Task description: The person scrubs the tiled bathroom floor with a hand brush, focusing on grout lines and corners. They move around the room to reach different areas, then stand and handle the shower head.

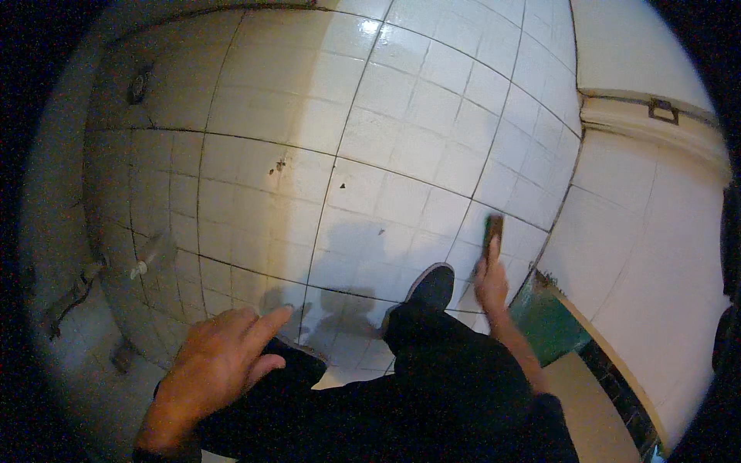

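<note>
My right hand [492, 284] is closed around the end of a scrub brush [495, 229] with a brown back and green bristles along its left side. The brush is low over the white tiled floor [409, 154], close to the right wall; I cannot tell whether the bristles touch the tiles. My left hand [224, 355] hangs above my left leg, fingers stretched forward and thumb apart, holding nothing. Between the hands are my dark shoes [431, 287] and trousers, with my shadow falling on the tiles ahead.
Small dark bits of debris [279, 165] lie mid-floor. A round drain [139, 85] sits at the far left. A tap [77, 293] sticks out from the left wall. On the right, a green panel [549, 324] and a ledge [648, 108] border the floor.
</note>
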A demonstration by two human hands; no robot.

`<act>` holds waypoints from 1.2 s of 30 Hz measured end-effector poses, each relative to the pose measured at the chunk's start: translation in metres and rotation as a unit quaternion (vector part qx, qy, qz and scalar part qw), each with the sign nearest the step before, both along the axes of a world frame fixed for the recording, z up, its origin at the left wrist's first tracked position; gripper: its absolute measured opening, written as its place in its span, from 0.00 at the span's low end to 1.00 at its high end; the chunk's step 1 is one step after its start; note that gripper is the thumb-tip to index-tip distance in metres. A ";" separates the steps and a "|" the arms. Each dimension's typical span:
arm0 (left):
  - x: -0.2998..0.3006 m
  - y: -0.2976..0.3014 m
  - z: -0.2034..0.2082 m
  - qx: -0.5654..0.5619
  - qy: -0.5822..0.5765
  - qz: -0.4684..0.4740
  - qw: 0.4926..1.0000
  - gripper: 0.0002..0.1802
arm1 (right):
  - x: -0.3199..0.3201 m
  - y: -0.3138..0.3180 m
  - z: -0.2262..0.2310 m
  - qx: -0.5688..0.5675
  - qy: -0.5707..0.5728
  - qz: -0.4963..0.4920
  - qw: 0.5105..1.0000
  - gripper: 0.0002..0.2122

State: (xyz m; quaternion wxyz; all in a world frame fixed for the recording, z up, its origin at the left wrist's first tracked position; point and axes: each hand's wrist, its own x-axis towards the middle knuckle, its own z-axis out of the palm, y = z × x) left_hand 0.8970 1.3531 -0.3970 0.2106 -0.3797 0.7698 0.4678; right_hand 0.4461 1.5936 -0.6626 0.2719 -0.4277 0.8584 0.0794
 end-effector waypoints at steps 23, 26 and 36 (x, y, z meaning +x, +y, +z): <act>-0.005 -0.002 0.011 -0.005 -0.010 0.000 1.000 0.36 | -0.026 -0.026 0.027 0.058 -0.047 -0.157 0.985 0.31; -0.015 -0.009 0.013 0.077 -0.049 0.017 0.996 0.33 | -0.045 0.003 0.019 0.080 -0.028 -0.016 0.996 0.32; -0.018 -0.010 0.013 0.004 -0.008 -0.014 1.000 0.35 | -0.068 0.011 0.002 -0.012 0.031 -0.042 0.999 0.33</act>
